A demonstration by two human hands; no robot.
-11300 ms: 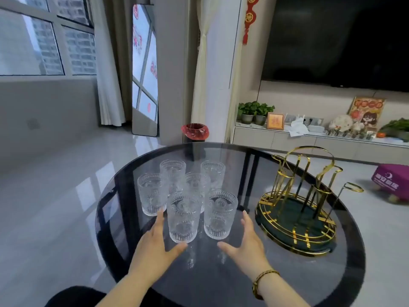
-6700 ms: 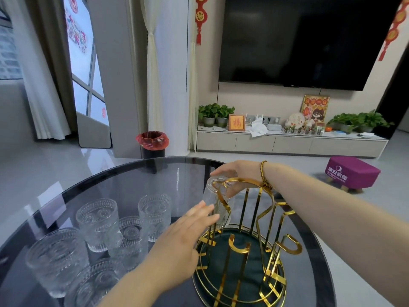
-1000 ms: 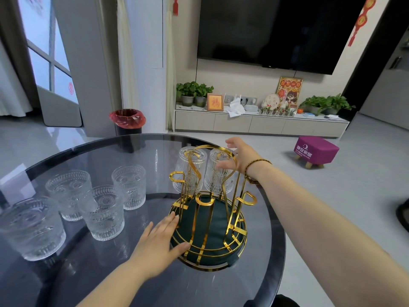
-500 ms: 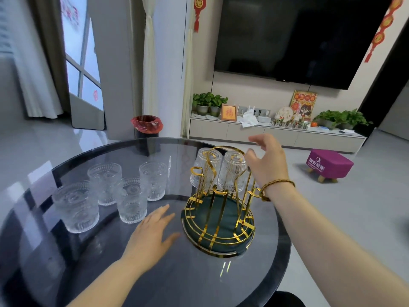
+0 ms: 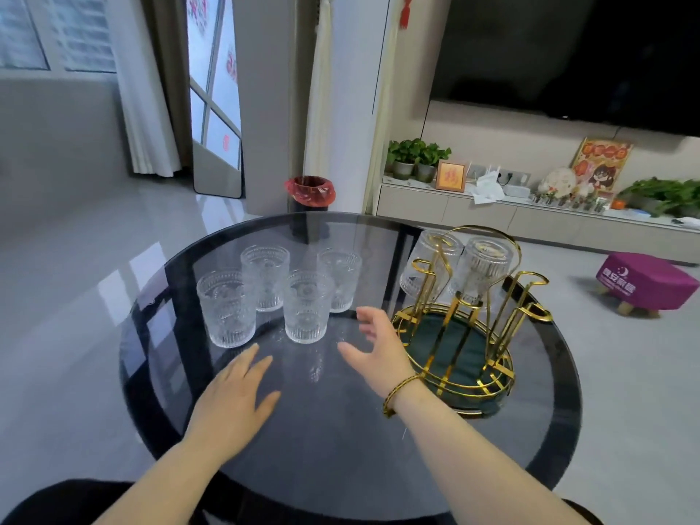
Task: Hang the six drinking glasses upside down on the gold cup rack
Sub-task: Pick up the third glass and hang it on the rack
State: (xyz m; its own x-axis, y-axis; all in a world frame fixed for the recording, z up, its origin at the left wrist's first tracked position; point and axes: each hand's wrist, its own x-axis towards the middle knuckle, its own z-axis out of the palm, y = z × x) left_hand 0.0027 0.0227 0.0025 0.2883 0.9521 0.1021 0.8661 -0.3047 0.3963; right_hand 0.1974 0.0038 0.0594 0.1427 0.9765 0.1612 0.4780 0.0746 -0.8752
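From the head camera, a round smoked-glass table (image 5: 341, 467) with a dark rim carries the gold wire cup rack (image 5: 464, 327), which stands on the table's right half on a round dark green base ringed with gold rails. Two clear ribbed drinking glasses hang mouth-down on the rack's far pegs: the left hung glass (image 5: 430, 269) tilts outward, and the right hung glass (image 5: 481, 270) sits nearly upright beside it, the two close together. The nearer pegs with their looped tips carry nothing. Four more clear embossed glasses stand upright and empty in a cluster on the table's left half, apart from the rack: the near-left glass (image 5: 227, 308), the near-centre glass (image 5: 306, 306), the far-left glass (image 5: 265, 276) and the far-right glass (image 5: 339, 278). The left hand (image 5: 235, 395) lies flat, palm down, fingers loosely spread, in front of the near-left glass and holding nothing. The right hand (image 5: 378, 350), a braided cord bracelet (image 5: 399, 392) on its wrist, is spread wide with fingers and thumb parted, empty, between the near-centre glass and the rack base
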